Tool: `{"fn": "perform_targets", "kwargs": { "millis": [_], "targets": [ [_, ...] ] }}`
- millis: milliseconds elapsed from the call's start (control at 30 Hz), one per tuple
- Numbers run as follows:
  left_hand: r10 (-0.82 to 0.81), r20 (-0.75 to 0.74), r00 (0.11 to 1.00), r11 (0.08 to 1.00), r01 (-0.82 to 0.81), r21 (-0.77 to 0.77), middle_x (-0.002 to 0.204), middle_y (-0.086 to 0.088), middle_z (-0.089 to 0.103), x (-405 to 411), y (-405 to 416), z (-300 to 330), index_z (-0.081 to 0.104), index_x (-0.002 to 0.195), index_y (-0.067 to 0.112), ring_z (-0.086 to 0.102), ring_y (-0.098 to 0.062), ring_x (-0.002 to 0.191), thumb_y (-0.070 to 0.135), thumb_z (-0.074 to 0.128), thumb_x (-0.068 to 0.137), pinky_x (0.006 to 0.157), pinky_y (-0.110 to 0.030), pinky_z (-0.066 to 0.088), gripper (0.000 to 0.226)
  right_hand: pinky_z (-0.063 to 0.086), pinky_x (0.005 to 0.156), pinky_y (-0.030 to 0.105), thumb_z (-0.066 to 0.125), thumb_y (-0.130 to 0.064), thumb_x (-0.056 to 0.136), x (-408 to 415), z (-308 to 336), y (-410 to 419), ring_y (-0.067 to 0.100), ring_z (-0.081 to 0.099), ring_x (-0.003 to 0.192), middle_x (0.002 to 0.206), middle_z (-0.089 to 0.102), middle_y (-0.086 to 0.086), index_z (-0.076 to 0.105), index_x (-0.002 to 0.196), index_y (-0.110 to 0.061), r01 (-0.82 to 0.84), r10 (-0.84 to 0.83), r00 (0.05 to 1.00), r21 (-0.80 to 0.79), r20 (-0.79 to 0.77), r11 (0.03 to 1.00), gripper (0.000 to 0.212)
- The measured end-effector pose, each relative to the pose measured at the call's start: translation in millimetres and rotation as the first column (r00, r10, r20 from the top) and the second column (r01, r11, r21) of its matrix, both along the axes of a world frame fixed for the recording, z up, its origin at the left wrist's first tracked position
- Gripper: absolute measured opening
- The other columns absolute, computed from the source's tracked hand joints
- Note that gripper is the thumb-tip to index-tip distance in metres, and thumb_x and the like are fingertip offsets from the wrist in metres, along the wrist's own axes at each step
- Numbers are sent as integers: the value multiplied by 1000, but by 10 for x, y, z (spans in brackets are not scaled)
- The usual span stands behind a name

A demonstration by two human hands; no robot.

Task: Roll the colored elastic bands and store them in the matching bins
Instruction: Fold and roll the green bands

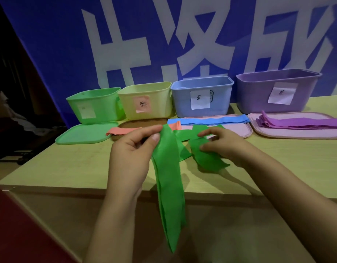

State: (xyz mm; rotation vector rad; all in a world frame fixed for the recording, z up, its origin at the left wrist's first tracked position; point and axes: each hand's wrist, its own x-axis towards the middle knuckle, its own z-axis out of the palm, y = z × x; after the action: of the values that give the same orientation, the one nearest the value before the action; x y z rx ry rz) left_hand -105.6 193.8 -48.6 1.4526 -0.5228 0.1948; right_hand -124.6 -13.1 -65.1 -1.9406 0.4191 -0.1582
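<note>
Between the two hands, a green elastic band [168, 168], pinched near its top by thumb and forefinger of the left hand [133, 154], with a long doubled tail hanging past the near edge of the table [69, 168]. Just to the right, the right hand [224, 147], fingers curled, gripping the band's other, crumpled end. Beyond the left hand, a pink band [124, 130] across a brown lid [145, 123], a green lid [84, 132] further left. Beyond the right hand, blue bands [207, 121] on a pink lid [238, 130]; further right, purple bands [304, 123] on another pink lid [296, 133]. Behind these, left to right: green bin [99, 103], yellow bin [160, 99], blue bin [219, 93], purple bin [255, 92], each bearing a paper label, against a blue banner [59, 44].
</note>
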Motion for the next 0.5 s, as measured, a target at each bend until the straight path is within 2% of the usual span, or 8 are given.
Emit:
{"fn": "perform_targets", "kwargs": {
  "millis": [67, 200, 233, 300, 333, 367, 433, 500],
  "targets": [
    [-8, -47, 999, 1000, 8, 12, 82, 11, 74, 17, -51, -19, 72, 87, 21, 68, -16, 91, -2, 58, 88, 88, -35, 54, 27, 57, 64, 28, 63, -3, 85, -16, 101, -27, 17, 63, 80, 99, 62, 9, 60, 113, -16, -2, -31, 994, 311, 101, 950, 31],
    [-11, -105, 994, 999, 14, 32, 86, 5, 75, 37, -143, -45, 74, 84, 21, 69, -15, 90, -5, 55, 88, 84, -33, 54, 32, 57, 59, 22, 62, -4, 84, -5, 356, -95, 15, 67, 70, 92, 67, 12, 61, 111, -3, -82, -122, 959, 664, 255, 743, 28],
    [-10, -109, 994, 999, 14, 31, 83, 6, 75, 39, -164, -41, 74, 81, 20, 69, -12, 86, -8, 53, 87, 81, -30, 54, 35, 56, 61, 21, 70, -4, 75, -5, 432, -122, 15, 66, 68, 90, 66, 11, 62, 107, -1, -138, -125, 949, 739, 289, 660, 33],
    [-6, -122, 993, 1000, 9, 17, 76, 9, 74, 24, -203, -22, 73, 74, 19, 68, -6, 78, -12, 52, 86, 76, -27, 56, 39, 44, 70, 19, 89, -6, 44, -26, 566, -171, 14, 58, 68, 83, 65, 10, 68, 93, 1, -227, -116, 934, 812, 338, 538, 54],
    [-2, -127, 992, 1000, 4, 15, 75, 9, 74, 13, -220, -15, 73, 73, 19, 68, -6, 77, -13, 52, 86, 77, -28, 56, 40, 41, 71, 20, 92, -7, 39, -54, 625, -171, 14, 54, 69, 80, 66, 10, 70, 87, 2, -268, -103, 926, 824, 363, 499, 53],
    [3, -133, 991, 1000, -1, 14, 75, 8, 74, 5, -239, -10, 73, 73, 20, 68, -8, 78, -12, 53, 85, 79, -29, 55, 40, 45, 70, 20, 88, -7, 52, -87, 679, -169, 16, 58, 68, 78, 67, 12, 69, 87, 3, -283, -110, 920, 831, 376, 479, 41],
    [8, -150, 989, 1000, -8, 0, 79, 5, 75, -10, -269, -4, 74, 76, 21, 68, -12, 81, -9, 54, 86, 83, -35, 54, 37, 57, 61, 26, 58, -2, 86, -175, 757, -138, 20, 68, 69, 81, 69, 15, 64, 93, 6, -251, -187, 913, 860, 363, 443, 12],
    [11, -150, 989, 1000, -13, -13, 85, 1, 75, -38, -288, 12, 74, 82, 21, 68, -17, 86, -6, 56, 87, 87, -39, 53, 33, 60, 63, 29, 39, 4, 91, -274, 792, -110, 20, 67, 74, 86, 68, 17, 65, 90, 6, -282, -187, 902, 859, 388, 427, 26]
  ]
}}
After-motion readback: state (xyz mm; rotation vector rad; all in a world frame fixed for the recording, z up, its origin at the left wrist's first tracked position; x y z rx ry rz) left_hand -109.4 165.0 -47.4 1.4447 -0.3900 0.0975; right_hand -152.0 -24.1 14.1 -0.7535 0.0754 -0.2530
